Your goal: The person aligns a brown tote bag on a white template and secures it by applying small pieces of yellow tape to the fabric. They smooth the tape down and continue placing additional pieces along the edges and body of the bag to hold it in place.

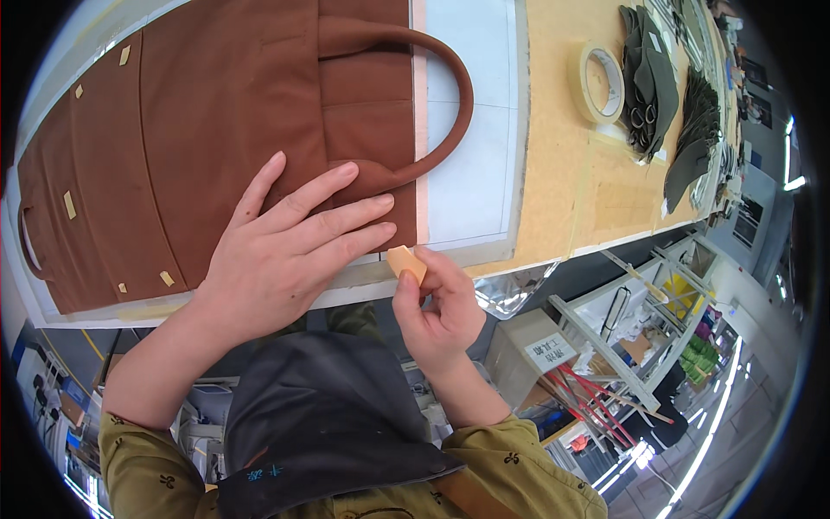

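Note:
A large brown bag panel (233, 78) with a rolled handle (462, 95) lies flat on the table in front of me. My left hand (285, 233) rests palm down on it, fingers spread, the fingertips close to the handle's near end. Between the thumb and fingers of my right hand (441, 303) is a small tan block (405, 262), its kind not clear. The block is at the table's near edge, beside the panel's right corner. Small bits of yellowish tape (70, 205) stick to the panel's left part. Along its right edge runs a pale pink strip (421, 130).
A roll of masking tape (613, 86) stands at the right of the table, next to bundles of dark green strap pieces with rings (648, 82). White sheeting (471, 164) lies under the panel. Below the table's right end are a grey box (523, 346) and a metal rack (605, 363).

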Demonstrator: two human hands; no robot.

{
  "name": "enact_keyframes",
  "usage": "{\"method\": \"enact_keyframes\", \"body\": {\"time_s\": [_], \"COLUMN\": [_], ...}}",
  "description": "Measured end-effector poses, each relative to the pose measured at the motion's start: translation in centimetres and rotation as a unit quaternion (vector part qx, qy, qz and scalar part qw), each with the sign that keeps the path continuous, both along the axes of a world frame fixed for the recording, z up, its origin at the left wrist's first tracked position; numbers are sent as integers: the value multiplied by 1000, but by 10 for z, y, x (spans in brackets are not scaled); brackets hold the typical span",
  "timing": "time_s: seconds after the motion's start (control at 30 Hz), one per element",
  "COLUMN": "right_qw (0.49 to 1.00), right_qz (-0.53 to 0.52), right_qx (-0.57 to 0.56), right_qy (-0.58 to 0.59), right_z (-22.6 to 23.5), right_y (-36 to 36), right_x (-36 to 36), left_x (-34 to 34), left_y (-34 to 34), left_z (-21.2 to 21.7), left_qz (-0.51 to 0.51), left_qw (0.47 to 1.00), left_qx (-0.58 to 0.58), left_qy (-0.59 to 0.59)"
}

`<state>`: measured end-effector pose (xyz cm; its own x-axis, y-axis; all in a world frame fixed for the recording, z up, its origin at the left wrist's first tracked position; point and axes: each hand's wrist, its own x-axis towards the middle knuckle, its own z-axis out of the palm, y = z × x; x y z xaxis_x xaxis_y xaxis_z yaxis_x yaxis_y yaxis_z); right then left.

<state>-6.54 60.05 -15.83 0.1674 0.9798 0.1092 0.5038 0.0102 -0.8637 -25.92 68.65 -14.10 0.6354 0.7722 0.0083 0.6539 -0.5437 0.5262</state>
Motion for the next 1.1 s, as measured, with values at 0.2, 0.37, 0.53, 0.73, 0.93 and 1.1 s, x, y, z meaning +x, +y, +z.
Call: {"method": "enact_keyframes", "body": {"time_s": [0.2,0.37,0.53,0.73,0.93,1.1], "right_qw": [1000,1000,999,999,998,996], "right_qz": [-3,-2,4,2,4,7], "right_qx": [-6,2,8,18,26,35], "right_qy": [-3,-20,-38,-45,-61,-84], "right_z": [0,0,-1,-2,-2,-2], "right_y": [-2,0,0,1,3,1], "right_x": [-6,-7,-7,-9,-9,-8], "left_x": [1,1,1,1,1,0], "left_y": [0,1,1,1,1,1], "left_z": [-1,1,1,2,1,1], "left_qz": [2,-7,-7,-6,-5,-5], "left_qw": [1000,1000,1000,1000,1000,1000], "left_qx": [7,2,6,2,-2,-2], "left_qy": [-2,15,14,13,10,12]}}
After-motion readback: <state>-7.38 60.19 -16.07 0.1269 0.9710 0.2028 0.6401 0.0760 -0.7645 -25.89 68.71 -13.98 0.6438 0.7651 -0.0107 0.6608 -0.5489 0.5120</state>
